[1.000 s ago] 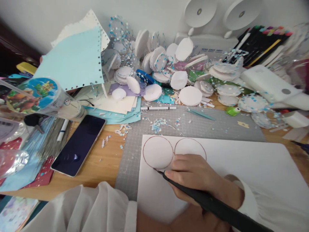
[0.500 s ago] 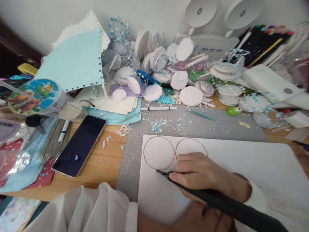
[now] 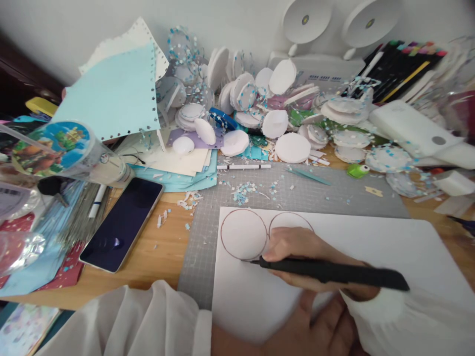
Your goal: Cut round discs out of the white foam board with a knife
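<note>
A white sheet [image 3: 374,242] lies on the grey cutting mat [image 3: 200,247], with two outlined circles side by side near its upper left. My right hand [image 3: 300,252] is closed round a black pen-like cutting tool [image 3: 334,274], whose thin dark tip touches the lower edge of the left circle [image 3: 244,233]. The hand covers part of the right circle [image 3: 291,220]. Below it my left hand [image 3: 315,326] lies with fingers spread on the sheet, partly cut off by the frame's bottom edge.
Left of the mat lies a phone [image 3: 122,222], with a lidded cup [image 3: 67,148] behind it. White paper discs [image 3: 293,147] pile up along the back. Paper bits [image 3: 245,192], a white pen [image 3: 244,167] and teal tweezers [image 3: 309,176] lie on the mat.
The cutting tool has swung from sloping toward the lower right to lying nearly level. My right hand has turned with it, while its tip stays near the left circle's bottom edge.
</note>
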The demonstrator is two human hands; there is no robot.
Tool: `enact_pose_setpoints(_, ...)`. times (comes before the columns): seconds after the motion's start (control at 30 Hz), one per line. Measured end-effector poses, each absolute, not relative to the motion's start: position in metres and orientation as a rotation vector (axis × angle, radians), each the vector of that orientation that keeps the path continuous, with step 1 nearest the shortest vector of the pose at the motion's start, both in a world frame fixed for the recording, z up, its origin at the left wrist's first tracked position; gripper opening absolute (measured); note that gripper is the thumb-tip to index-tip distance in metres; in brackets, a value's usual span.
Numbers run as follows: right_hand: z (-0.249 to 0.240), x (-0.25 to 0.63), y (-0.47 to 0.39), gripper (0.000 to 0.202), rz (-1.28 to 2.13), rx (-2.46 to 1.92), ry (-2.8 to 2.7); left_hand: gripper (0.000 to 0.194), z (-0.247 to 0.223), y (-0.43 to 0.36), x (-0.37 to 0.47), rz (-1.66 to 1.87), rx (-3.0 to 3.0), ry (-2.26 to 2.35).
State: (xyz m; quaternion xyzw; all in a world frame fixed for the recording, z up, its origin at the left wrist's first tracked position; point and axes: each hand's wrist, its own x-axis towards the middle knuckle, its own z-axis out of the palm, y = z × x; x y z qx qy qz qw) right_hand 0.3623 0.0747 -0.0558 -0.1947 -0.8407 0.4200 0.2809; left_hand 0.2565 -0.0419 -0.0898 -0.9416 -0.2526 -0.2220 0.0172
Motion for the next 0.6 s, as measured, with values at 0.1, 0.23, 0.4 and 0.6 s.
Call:
enact_pose_setpoints(0.1, -0.052, 0.367, 0.075, 0.016, 1.286, -0.652, -2.033, 0.038, -0.092, -0.042, 0.256, -0.66, -2.957, -0.77)
enact_pose_setpoints(0.23, -0.054, 0.376, 0.076, 0.007, 1.286, -0.885, -1.76, 0.041, -0.09, -0.041, 0.256, -0.519, -3.029, -0.652)
enact_pose_setpoints(0.4, -0.044, 0.369, 0.068, 0.015, 1.31, -1.126, -1.756, 0.038, -0.081, -0.035, 0.253, -0.452, -3.102, -0.647)
enact_pose_setpoints(0.6, -0.025, 0.327, 0.045, 0.014, 1.314, -1.194, -1.77, 0.038, -0.073, -0.031, 0.241, -0.414, -3.259, -0.509)
